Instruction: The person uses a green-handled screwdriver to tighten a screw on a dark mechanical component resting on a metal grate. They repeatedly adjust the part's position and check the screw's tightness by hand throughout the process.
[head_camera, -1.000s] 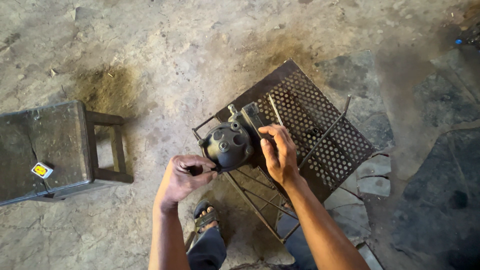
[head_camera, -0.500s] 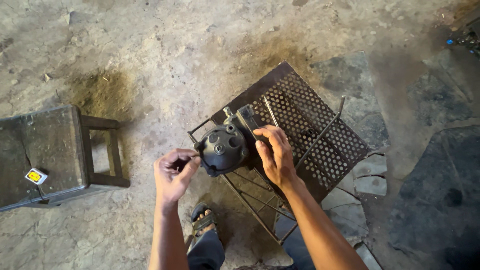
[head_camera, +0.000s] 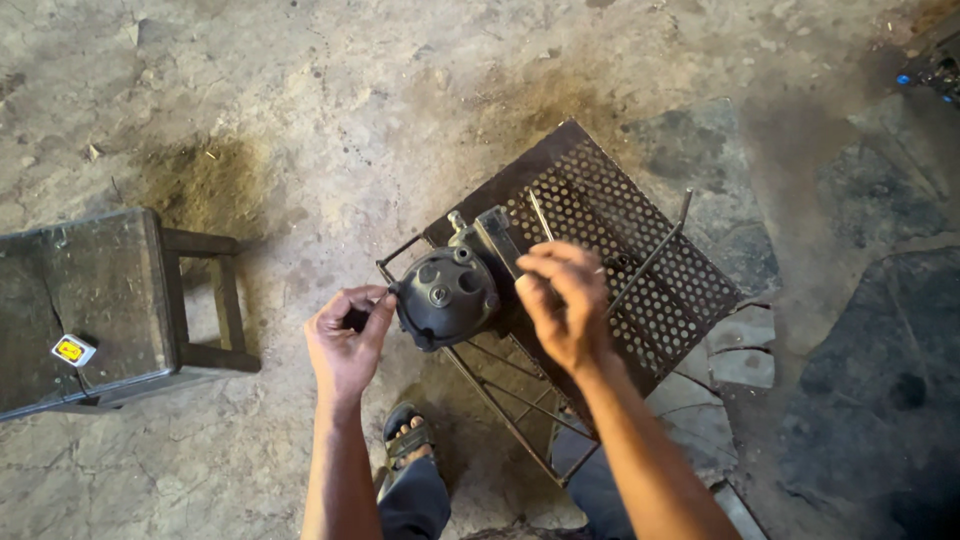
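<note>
A dark round machine part (head_camera: 446, 292) with a holed front face rests on the near left corner of a perforated metal stand (head_camera: 640, 280). My left hand (head_camera: 347, 335) is at the part's left edge, thumb and fingers pinched on something small and dark that I cannot make out. My right hand (head_camera: 562, 300) hovers just right of the part, fingers curled and blurred, over the stand's top; whether it holds anything is unclear. A thin metal rod (head_camera: 541, 216) lies on the perforated top behind that hand.
A dark metal stool (head_camera: 110, 300) stands at left with a small yellow-and-white tag (head_camera: 73, 350) on top. A long bar (head_camera: 655, 250) lies across the stand. Broken stone slabs (head_camera: 745, 350) lie to the right. My sandalled foot (head_camera: 408, 440) is below the stand on the stained concrete floor.
My left hand has moved up and right to the part's left edge. My right hand has lifted slightly off the part and blurs with motion.
</note>
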